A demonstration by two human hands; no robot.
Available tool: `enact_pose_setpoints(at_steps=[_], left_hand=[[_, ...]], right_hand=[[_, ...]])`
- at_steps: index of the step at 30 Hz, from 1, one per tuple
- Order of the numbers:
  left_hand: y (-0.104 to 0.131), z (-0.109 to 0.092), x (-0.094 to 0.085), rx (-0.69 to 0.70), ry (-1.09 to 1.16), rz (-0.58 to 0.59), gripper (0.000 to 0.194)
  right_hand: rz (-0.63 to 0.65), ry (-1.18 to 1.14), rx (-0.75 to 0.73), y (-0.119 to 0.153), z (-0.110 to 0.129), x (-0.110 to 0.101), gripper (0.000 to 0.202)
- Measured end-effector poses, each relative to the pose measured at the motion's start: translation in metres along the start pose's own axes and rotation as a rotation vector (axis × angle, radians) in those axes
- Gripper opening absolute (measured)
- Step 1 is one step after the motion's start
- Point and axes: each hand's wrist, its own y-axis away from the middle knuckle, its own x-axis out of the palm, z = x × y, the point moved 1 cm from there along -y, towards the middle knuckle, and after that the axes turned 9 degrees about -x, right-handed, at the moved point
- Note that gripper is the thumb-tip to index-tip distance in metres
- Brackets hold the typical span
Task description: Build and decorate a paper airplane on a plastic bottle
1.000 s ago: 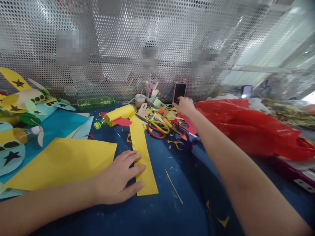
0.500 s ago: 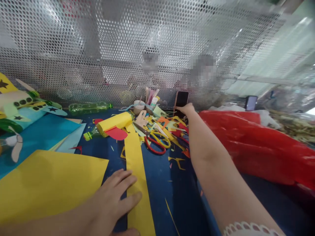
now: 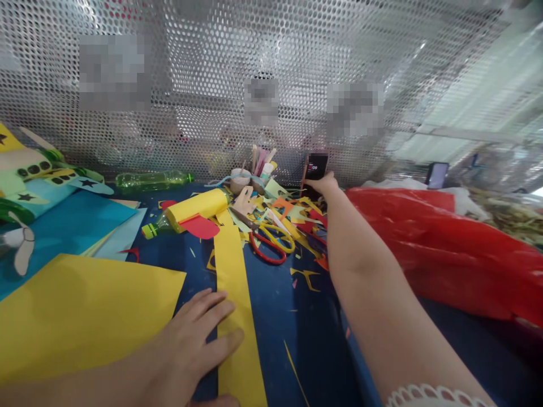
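My left hand [image 3: 201,330] lies with its fingers apart over a long yellow paper strip [image 3: 233,271] on the blue table. A large yellow sheet [image 3: 93,305] sits to its left. Stretched far forward, my right hand [image 3: 324,184] has its fingers around the lower part of a smartphone [image 3: 317,165], which stands upright near the perforated panel, its screen lit with a clock. At the strip's far end is a green bottle wrapped in yellow paper [image 3: 197,209], with a red paper piece [image 3: 202,226] on it. Scissors with red and yellow handles [image 3: 274,243] rest among paper scraps.
A perforated metal panel [image 3: 203,85] borders the back. Paper-covered bottle planes [image 3: 46,175] stand at left, near a bare green bottle [image 3: 155,180]. Popsicle sticks [image 3: 263,161] stand behind the scraps. Red plastic [image 3: 445,249] and another phone [image 3: 436,175] are at right.
The phone's screen has gone from dark to showing a clock. My right hand stays at the phone and my left hand stays on the strip; the view has shifted slightly.
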Motion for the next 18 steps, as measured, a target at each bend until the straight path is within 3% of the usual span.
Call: enact_pose_setpoints(at_steps=[11,14,18], left_hand=[[-0.005,-0.001,-0.008,0.029,0.007,0.033,0.06],[-0.005,-0.001,-0.009,-0.002,0.01,0.0,0.058],[-0.006,-0.001,-0.014,0.039,-0.037,0.062,0.06]], right_hand=[[0.038,-0.014,-0.001,0.003,0.002,-0.003,0.1],[0.066,-0.028,-0.007,0.002,-0.003,-0.008,0.087],[0.089,-0.028,-0.019,0.0,-0.012,-0.013,0.08]])
